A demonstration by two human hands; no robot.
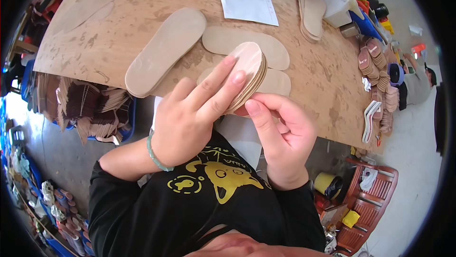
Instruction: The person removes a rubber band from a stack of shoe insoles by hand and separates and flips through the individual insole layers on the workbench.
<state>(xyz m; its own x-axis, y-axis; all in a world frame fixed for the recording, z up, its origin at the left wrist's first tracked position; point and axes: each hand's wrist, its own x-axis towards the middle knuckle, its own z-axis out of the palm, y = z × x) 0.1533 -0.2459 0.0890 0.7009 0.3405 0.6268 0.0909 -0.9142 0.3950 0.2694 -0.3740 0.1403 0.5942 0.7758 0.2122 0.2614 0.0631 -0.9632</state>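
A stack of beige insoles (250,69) is held tilted over the near edge of the table. My left hand (194,102) grips it, with two fingers lying across the top insole and the thumb hidden behind. At the stack's lower edge, my right hand (282,131) is closed in a pinch, thumb against the insoles' rims; whether it has one separated cannot be seen. Just beyond, a large insole stack (166,50) lies slanted on the left. Another insole (247,43) lies behind the held stack, and one more (275,82) is partly covered by it.
The wooden table (327,91) carries a written paper sheet (249,8), a smaller insole pair (311,16) and a white container (338,8). Under its left side, a blue crate (127,131) holds bundled pieces. A reddish wooden chair (368,205) stands at lower right; a person (418,84) is far right.
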